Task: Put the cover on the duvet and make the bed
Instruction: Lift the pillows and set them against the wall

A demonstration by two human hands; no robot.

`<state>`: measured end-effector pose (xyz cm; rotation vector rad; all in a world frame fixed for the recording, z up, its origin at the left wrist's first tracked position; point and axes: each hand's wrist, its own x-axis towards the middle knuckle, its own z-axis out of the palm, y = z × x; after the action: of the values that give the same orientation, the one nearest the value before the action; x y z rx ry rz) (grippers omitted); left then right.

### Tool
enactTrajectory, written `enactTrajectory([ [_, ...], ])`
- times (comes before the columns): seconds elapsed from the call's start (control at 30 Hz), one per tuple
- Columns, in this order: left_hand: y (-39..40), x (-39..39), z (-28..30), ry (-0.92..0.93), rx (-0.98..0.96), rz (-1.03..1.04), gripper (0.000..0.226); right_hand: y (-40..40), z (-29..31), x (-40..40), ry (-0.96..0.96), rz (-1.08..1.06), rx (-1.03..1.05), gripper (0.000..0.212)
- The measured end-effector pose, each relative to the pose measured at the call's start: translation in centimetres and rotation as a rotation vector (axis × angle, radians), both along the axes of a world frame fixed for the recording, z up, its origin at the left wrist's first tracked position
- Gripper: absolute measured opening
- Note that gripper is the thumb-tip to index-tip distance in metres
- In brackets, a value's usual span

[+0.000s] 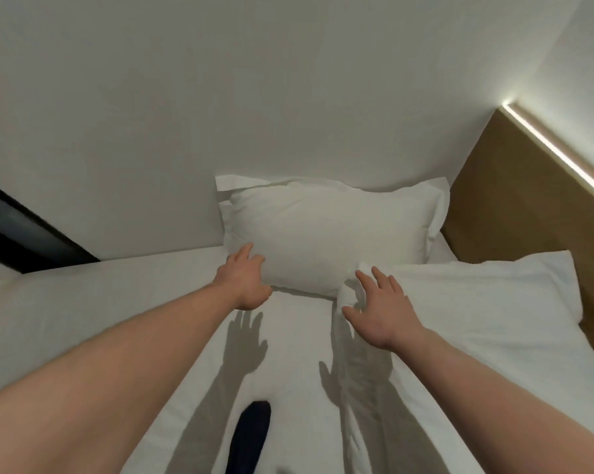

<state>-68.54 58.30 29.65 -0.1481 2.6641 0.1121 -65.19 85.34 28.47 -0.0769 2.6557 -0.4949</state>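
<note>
A white pillow (329, 230) leans against the white wall at the head of the bed. My left hand (246, 280) rests against the pillow's lower left corner, fingers curled on it without a clear grip. My right hand (379, 311) hovers open, fingers spread, over a bunched fold of white fabric (352, 290) just below the pillow's lower right corner. A second white pillow or folded duvet (487, 302) lies flat to the right. The white sheet (118, 302) covers the mattress under both arms.
A wooden headboard panel (514, 186) with a lit strip (555, 152) stands at the right. A dark ledge (22, 230) runs along the left wall. A dark sock or foot (249, 436) rests on the sheet near the bottom.
</note>
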Motion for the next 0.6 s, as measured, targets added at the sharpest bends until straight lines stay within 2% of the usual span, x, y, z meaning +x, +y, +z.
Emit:
enactTrajectory([
  [0.2, -4.0, -14.1, -6.5, 0.055, -0.079, -0.069, 0.089, -3.8, -5.7, -10.6, 0.014, -0.077, -0.009, 0.08],
  [0.4, -6.6, -24.8, -9.6, 0.183, -0.248, -0.153, 0.124, -4.4, -9.7, -15.8, -0.006, -0.136, 0.018, 0.08],
  [0.53, -8.3, -29.3, -11.6, 0.068, -0.259, -0.093, 0.154, -4.0, -11.7, -17.1, -0.009, -0.182, 0.012, 0.079],
  [0.6, -8.5, -30.1, -12.5, 0.015, -0.253, -0.087, 0.159, -3.7, -12.3, -17.0, -0.016, -0.198, 0.018, 0.08],
])
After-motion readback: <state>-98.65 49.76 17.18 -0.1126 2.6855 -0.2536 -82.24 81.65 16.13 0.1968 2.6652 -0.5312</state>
